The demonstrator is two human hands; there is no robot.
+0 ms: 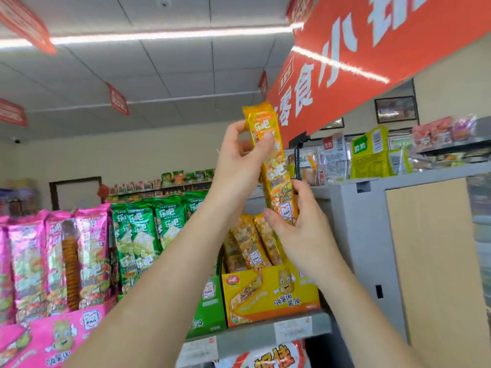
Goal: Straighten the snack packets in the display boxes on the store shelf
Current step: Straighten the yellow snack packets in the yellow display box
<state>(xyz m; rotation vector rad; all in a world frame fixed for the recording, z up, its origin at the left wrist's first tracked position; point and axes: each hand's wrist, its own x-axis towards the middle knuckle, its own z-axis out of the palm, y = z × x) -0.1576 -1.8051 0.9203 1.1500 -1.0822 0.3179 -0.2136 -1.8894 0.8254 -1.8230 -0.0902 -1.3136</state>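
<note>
**Yellow packet held up in both hands above its box**

Head view: a long yellow snack packet (276, 168) is lifted clear of the shelf, standing nearly upright with its top leaning a little to the left. The left hand (239, 166) pinches the upper part, its thumb lying across the printed front just below the top seal and its fingers curled behind. The right hand (303, 229) grips the lower end, with the thumb against the packet's left edge and the fingers wrapped round the right edge. Both hands are closed firmly on the packet; neither is spread wide.

Directly below it sits the yellow display box (268, 293) on the grey shelf (247, 338), with more yellow packets (249, 243) standing in it and leaning to the left. Just to the left, the green box (210, 306) holds green packets (143, 229). Further left, pink packets (53, 256) stand upright in a pink box (61, 335). A red banner (345, 62) hangs overhead on the right.
</note>
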